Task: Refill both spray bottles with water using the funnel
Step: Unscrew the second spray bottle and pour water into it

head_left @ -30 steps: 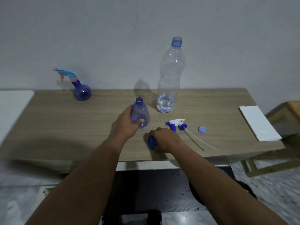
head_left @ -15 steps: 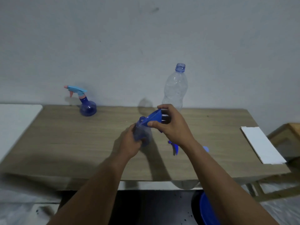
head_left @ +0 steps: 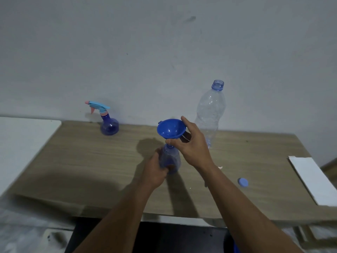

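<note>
Head view, right hand holding funnel

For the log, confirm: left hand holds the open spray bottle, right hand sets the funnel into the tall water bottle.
Wrong: in the head view the right hand sets the funnel into the open spray bottle, held by the left hand.

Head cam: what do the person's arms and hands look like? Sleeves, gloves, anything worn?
Left hand and right hand are bare: no gloves, rings or tape. Left forearm and right forearm are bare to the frame's edge: no sleeves, watch, bands or markings show. Dim light hides fine detail.
</note>
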Available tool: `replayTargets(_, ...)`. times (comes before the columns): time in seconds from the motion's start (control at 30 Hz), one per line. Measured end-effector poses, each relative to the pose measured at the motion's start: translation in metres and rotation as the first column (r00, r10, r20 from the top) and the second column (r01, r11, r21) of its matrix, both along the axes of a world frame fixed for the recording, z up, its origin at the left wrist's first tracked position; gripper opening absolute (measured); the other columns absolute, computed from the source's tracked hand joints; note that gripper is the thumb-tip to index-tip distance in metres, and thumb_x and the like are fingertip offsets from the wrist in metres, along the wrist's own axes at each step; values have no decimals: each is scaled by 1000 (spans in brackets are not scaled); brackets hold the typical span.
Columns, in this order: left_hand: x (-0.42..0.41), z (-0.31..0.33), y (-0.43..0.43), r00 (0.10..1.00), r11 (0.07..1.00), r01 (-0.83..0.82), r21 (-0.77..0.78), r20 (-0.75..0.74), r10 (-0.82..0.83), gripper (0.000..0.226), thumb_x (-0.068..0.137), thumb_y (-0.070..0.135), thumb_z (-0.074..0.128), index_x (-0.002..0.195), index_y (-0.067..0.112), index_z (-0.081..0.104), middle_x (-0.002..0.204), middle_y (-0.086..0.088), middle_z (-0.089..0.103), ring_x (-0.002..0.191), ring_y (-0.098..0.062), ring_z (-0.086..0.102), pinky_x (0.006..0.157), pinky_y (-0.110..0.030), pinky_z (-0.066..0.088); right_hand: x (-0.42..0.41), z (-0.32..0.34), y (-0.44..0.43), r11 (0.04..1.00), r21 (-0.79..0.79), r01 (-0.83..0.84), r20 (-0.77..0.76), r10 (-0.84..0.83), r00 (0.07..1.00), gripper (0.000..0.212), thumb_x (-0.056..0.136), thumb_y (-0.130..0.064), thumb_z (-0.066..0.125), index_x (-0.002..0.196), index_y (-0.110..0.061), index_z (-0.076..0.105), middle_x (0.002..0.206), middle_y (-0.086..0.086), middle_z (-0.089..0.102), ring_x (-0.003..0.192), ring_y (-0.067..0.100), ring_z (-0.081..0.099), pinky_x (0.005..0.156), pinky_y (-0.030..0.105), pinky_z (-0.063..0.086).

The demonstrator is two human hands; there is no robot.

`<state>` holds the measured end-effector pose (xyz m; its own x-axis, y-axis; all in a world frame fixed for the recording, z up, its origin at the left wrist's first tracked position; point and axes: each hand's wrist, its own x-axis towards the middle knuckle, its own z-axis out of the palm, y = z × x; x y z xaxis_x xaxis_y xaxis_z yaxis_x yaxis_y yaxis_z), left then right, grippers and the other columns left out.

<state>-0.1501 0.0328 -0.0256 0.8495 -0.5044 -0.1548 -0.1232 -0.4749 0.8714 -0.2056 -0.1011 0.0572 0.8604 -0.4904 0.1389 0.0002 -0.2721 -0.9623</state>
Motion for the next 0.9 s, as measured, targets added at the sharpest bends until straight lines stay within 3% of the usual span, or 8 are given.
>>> replayTargets(0.1,1,0,0,1000,1000,-21,18,-6,21,56,84,8,73,131,26,47,109,11,60,91,-2,59,64,0,43,-2,-8,2,999,-37,-10,-4,10,1000,85,75,-9,87,148,-14,44,138,-3,49,125,7,52,97,6,43)
replayTargets(0.23,2,-1,0,999,998,-24,59,33,22,60,80,10,76,130,29,49,109,11,65,95,-8,64,60,-1,42,-3,-22,2,998,-61,-30,-26,28,999,88,72,-14,90,147,-16,44,135,-8,50,127,6,52,107,23,47)
replayTargets(0.4,-2,7,0,1000,998,-15,54,27,14,57,83,4,73,131,19,48,104,10,57,83,-1,59,61,3,39,-9,-25,1,997,-63,-51,-51,48,998,95,71,-36,90,150,-22,41,137,-18,51,130,3,50,110,29,45)
replayTargets(0.57,-8,19,-2,998,999,-36,-10,-49,36,77,78,6,79,142,17,38,110,7,59,80,-3,57,56,0,40,-16,-13,-2,984,-175,-20,-115,0,993,93,75,-62,75,153,-33,34,151,-13,46,138,4,43,115,36,40)
replayTargets(0.67,-12,24,-2,989,977,-132,-168,-87,119,109,62,25,93,149,21,28,140,5,49,113,-9,55,81,-4,46,-23,2,-9,952,-279,126,43,-118,992,65,86,-50,70,143,-31,47,135,-10,57,124,3,54,104,35,49)
replayTargets(0.73,-12,28,-4,975,942,-222,-251,-81,208,123,51,48,93,150,32,23,150,5,42,134,-15,45,104,-32,45,-22,16,-18,890,-343,300,207,-240,949,53,89,-37,72,136,-23,52,124,-6,57,113,8,57,94,38,53)
replayTargets(0.8,-13,37,-6,973,934,-226,-275,-27,228,125,50,56,90,150,39,17,151,7,40,136,-14,42,109,-44,41,-14,26,-31,800,-375,468,313,-366,876,57,87,-31,75,136,-16,49,127,1,49,114,20,54,94,43,52)
replayTargets(0.9,-9,49,-11,974,925,-211,-315,17,227,124,54,51,91,151,41,13,148,11,42,134,-13,44,110,-48,41,1,32,-55,776,-324,542,257,-479,839,85,81,-32,79,150,-19,32,145,10,32,132,28,38,106,45,43)
